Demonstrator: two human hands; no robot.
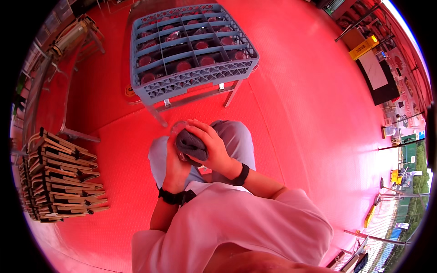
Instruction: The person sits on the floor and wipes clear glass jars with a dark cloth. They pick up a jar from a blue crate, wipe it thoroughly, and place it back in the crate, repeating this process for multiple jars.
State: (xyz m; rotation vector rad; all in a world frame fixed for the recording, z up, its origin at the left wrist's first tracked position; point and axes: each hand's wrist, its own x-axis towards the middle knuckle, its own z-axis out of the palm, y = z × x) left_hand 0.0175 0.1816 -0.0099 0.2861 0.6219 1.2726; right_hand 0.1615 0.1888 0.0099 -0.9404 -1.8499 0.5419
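Note:
Above my lap, both hands are closed together round a clear drinking glass (178, 128) and a dark grey cloth (191, 144). My left hand (175, 164) wraps the glass from the left side, and its fingers are partly hidden behind the cloth. From the right, my right hand (213, 144) presses the bunched cloth against the glass, fingers curled over the top. Most of the glass is covered. Just beyond my knees stands a grey-blue plastic glass rack (195, 77) on a metal-legged stand (196, 98). Several clear glasses (183, 66) sit in its compartments.
A stack of folding chairs (63, 182) lies to the left, with a long table (58, 98) behind it. At the far right are a yellow sign (364, 47), a black-and-white panel (374, 75) and a metal fence. The floor (291, 136) is red.

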